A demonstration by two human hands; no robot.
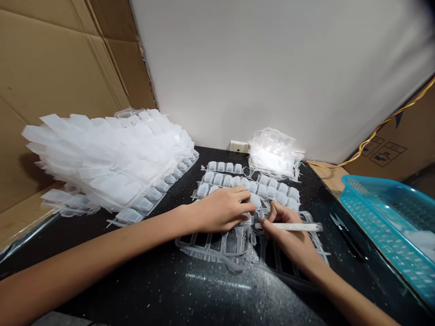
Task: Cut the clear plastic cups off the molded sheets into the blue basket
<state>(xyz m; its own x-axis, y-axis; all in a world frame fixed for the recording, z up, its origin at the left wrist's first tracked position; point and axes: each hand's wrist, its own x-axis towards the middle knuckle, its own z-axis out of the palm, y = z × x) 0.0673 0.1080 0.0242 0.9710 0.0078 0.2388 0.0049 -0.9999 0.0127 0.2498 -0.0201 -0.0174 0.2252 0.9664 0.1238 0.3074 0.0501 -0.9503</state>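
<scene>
A moulded frame of translucent plastic [204,244] with rows of small box-shaped caps [220,180] lies on the black tabletop. My left hand [226,209] presses down on it near the middle, fingers bent around the plastic and their tips partly hidden. Just to the right, my right hand [283,231] is closed around a slim white stick-like tool [301,227]. The tool's inner end is close to the frame's centre, and its exact kind cannot be made out. Plastic crumbs [251,256] lie in front of both hands.
A tall heap of similar plastic pieces [112,149] stands at left, beside cardboard [68,59]. Behind the frame, a stack of clear plastic [273,154] leans near a wall socket [239,146]. Thread snips [346,235] and a blue basket [384,226] are at right.
</scene>
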